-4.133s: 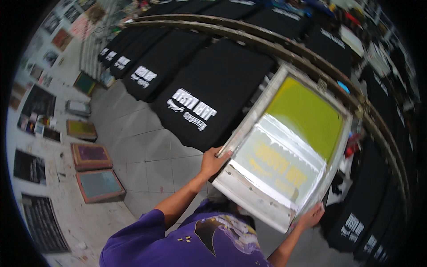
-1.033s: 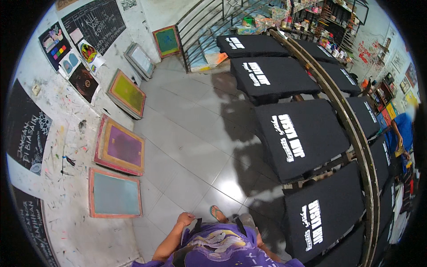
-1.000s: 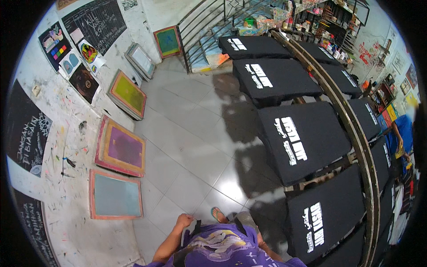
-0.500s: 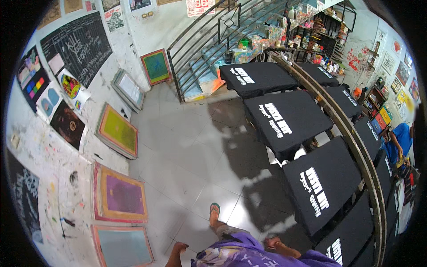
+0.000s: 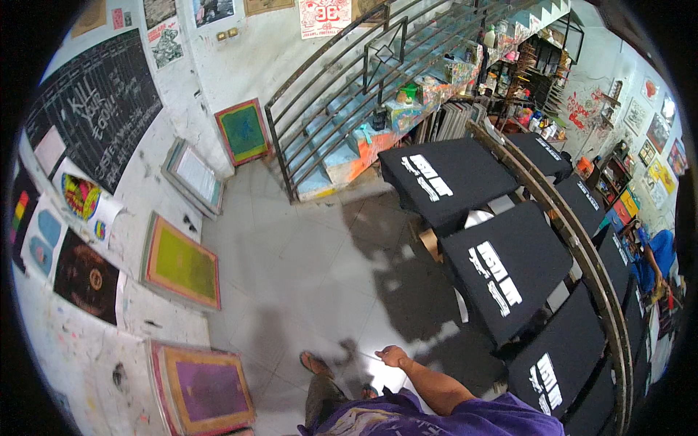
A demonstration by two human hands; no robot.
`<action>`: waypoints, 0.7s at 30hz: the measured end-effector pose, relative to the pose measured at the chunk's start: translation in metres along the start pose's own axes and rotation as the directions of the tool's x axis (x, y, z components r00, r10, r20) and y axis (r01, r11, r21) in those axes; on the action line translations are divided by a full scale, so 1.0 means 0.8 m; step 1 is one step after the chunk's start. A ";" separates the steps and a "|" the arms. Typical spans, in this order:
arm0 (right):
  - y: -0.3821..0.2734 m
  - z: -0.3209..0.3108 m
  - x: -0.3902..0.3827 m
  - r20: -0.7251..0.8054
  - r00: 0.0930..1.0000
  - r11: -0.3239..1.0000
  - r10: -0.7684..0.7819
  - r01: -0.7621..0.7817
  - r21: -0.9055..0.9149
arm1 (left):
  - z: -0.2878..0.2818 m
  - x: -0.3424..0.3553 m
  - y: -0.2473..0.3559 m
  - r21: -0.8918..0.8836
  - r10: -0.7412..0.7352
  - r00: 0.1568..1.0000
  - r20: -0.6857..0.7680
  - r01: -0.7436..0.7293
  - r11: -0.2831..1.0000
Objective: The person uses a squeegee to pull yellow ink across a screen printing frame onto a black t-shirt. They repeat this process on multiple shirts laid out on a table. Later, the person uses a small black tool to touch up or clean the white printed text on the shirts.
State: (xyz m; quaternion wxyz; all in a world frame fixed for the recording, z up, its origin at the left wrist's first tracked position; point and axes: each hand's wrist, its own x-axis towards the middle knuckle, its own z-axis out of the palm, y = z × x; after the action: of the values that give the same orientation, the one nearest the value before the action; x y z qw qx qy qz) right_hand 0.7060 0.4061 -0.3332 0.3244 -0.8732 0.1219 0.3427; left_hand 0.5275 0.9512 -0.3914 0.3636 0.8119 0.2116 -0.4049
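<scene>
Black shirt (image 5: 529, 253): lay right of centre — up and right from the right hand (image 5: 392, 356), well apart.
Curled fingers: showed at lower centre — couldn't tell whether they gripped anything.
Left hand: was out of view.

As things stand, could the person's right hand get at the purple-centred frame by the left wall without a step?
Probably not: the right hand is across a leg from the purple-centred frame, with floor between, though nothing covers its visible face.
</scene>
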 end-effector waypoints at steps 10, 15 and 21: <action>0.020 -0.040 0.220 0.136 0.942 0.919 0.308 -0.258 -0.297 | -0.204 0.303 0.303 -0.118 0.119 0.981 0.151 -0.102 0.988; -0.047 -0.103 0.261 0.075 0.902 0.897 0.426 -0.432 0.093 | -0.398 0.421 0.369 -0.641 0.220 0.898 0.381 0.085 0.763; -0.118 -0.143 0.354 -0.179 0.882 0.725 0.437 -0.227 0.651 | -0.533 0.605 0.619 0.590 0.367 0.919 0.142 -0.377 0.715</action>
State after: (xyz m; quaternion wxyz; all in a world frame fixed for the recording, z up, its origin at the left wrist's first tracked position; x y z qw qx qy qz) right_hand 1.0146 0.4058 -0.4158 0.4972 -0.7269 0.4333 0.1913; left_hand 1.3406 0.9796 -0.4028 0.1598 0.9075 -0.0994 -0.3755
